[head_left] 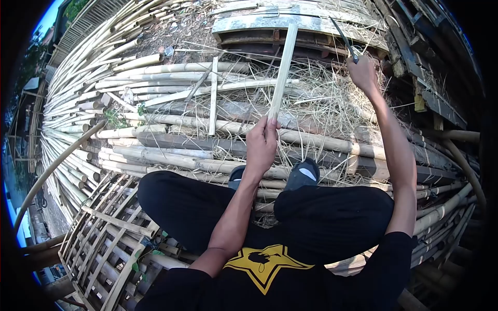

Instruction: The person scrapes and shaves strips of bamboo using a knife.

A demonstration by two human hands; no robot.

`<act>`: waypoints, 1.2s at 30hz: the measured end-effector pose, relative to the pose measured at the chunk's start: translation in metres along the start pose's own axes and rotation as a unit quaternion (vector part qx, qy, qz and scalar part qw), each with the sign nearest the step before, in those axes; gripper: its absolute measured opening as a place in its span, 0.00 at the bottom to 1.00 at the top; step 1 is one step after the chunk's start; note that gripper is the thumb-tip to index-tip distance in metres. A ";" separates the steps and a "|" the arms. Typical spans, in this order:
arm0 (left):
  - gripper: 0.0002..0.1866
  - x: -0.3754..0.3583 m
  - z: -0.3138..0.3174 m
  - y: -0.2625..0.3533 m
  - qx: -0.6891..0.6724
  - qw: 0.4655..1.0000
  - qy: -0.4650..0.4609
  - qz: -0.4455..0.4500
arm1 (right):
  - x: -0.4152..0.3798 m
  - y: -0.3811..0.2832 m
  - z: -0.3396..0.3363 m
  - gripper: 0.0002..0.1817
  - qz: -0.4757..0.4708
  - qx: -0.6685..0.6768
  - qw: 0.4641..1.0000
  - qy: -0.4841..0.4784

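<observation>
My left hand (263, 139) is closed around the lower end of a flat, pale bamboo strip (284, 71), which points up and slightly right, away from me. Out to the right, my right hand (363, 72) grips a knife (343, 37) by its handle, which the fingers mostly cover. Its long dark blade slants up and to the left, apart from the strip. Loose straw-like shavings (327, 98) lie beneath both hands. Another flat bamboo strip (213, 96) rests across the poles left of my left hand.
Bamboo poles (228, 126) lie crosswise before my feet, with a large stack of poles (78, 101) at left. A wooden pallet (254, 24) stands ahead. Stacked timber (430, 83) rises at right. A woven bamboo lattice (111, 233) sits at lower left.
</observation>
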State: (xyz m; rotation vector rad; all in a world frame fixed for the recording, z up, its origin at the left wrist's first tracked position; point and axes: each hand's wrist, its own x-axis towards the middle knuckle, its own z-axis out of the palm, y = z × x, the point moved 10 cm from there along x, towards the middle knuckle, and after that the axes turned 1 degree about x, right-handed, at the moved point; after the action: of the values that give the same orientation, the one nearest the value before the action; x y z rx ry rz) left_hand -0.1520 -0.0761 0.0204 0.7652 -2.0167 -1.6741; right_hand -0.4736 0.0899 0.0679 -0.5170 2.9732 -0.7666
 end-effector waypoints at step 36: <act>0.17 0.001 0.024 -0.024 -0.180 0.977 -0.085 -0.080 | -0.116 -0.113 0.095 0.14 -0.229 -0.063 0.936 -0.258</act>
State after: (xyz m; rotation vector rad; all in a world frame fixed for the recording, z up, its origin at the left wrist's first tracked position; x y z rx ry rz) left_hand -0.1634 -0.0617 -0.0082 0.6893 -1.7166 -2.1849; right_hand -0.3190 -0.0101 0.0322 -1.2309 2.4362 -0.3660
